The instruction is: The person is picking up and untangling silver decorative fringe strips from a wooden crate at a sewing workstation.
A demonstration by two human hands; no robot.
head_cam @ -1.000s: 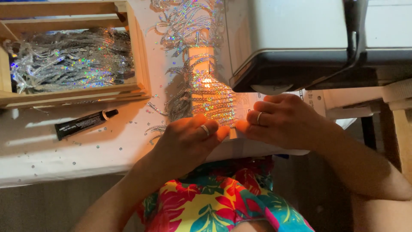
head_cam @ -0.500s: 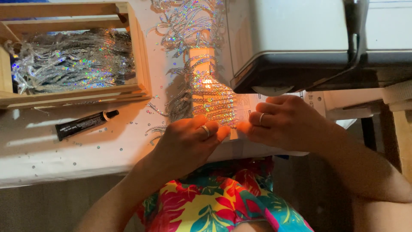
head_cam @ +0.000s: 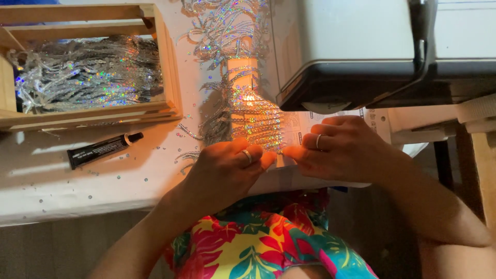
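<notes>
**Sequin strip at the near table edge, both hands on it**

Sequin strip (head_cam: 256, 116): a narrow band crowded with rows of holographic silver sequins, lit warm orange from above so the lower rows glitter gold. It runs from the near edge of the table (head_cam: 77, 181) straight toward the far edge, where it loosens into a tangle of silver fringe. Its near end lies between the two hands.

Around it: a grey machine (head_cam: 356, 57) stands on the right part of the table, its dark underside overhanging the strip's right flank and hiding whatever lies beneath. A printed paper sheet (head_cam: 305, 124) lies under the strip's right side. To the left, well apart, a black glue tube (head_cam: 103, 150) lies flat, cap pointing right. Beyond it, at the far left corner, a wooden crate (head_cam: 168, 67) holds a heap of loose silver sequin strands (head_cam: 88, 75). Stray sequins dot the white table top.

Left hand (head_cam: 227, 165): fingers curled and drawn together, a ring showing, fingertips pressed onto the strip's near end. Right hand (head_cam: 341, 147): also ringed, fingers curled close, tips meeting the strip's near right corner just beside the left fingertips. Whether either hand pinches the band or only pushes down on it cannot be told.
</notes>
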